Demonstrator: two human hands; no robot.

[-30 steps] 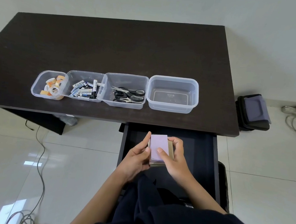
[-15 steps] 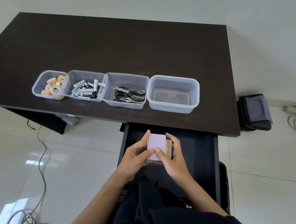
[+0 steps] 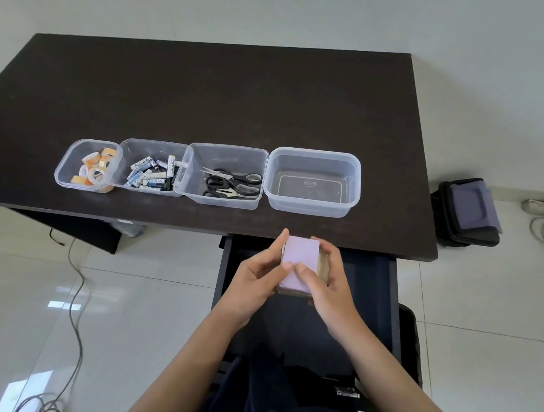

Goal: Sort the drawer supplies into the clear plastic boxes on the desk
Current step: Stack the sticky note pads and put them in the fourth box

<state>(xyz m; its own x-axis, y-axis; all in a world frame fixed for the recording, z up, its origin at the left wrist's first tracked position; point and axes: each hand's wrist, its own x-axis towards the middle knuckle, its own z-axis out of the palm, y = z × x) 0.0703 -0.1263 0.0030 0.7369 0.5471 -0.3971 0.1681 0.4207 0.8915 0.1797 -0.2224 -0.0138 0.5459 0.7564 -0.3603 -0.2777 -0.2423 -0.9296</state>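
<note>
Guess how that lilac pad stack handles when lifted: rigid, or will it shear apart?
The lilac pad stack looks blocky and flat-faced, so probably stiff and unlikely to roll. The brown layer beneath sits offset, so layers may slide. Left hand and right hand both clamp it, hinting at loose pieces.

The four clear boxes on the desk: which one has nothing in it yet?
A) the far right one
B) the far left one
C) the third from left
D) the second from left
A: the far right box shows only its bare bottom; the others hold tape rolls, batteries and scissors.
</note>
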